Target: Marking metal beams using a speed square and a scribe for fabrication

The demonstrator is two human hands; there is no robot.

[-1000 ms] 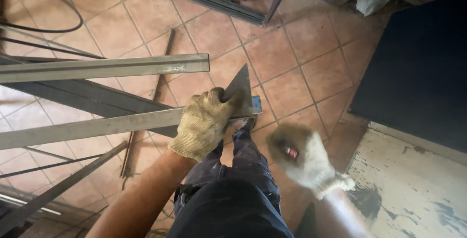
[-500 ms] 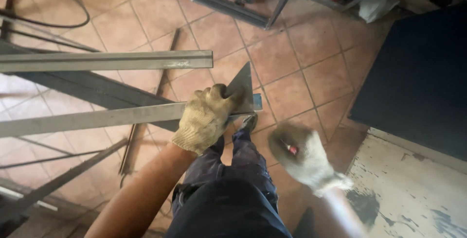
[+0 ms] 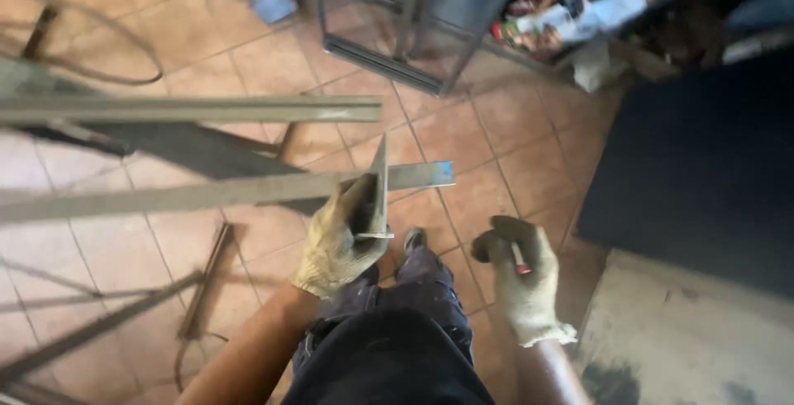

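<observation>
Left hand [image 3: 343, 239] in a worn work glove is clamped around a flat metal square [image 3: 379, 186], holding its blade upright against the near steel angle bar [image 3: 207, 196], right by that bar's cut end. Right hand [image 3: 521, 277], also gloved, hangs a bit off to the side and lower, well apart from the bar, fingers curled around a small marker [image 3: 521, 263] with a red bit showing. So both hands are gripping something, neither is loose.

As for how far along this is, my read: the square looks seated on the bar near its end, so the lining-up part seems mostly done. The marker isn't touching the steel though, and I can't see any line drawn on the bar next to the square (it's a little blurry there, so a faint one could hide). I'd say the marking itself is not yet done.

Around it: a second angle bar [image 3: 190, 110] runs parallel further away, its end well short of the near bar's end. Both seem to rest on a dark steel frame [image 3: 190, 148] off to the left. Under everything is a terracotta tile floor [image 3: 463, 132], with a thin rod [image 3: 207, 277] lying on it and a cable loop [image 3: 124, 57] further back. A metal-framed stand [image 3: 397, 49] sits up ahead, and a scuffed painted counter [image 3: 686, 347] shows at lower right.
</observation>
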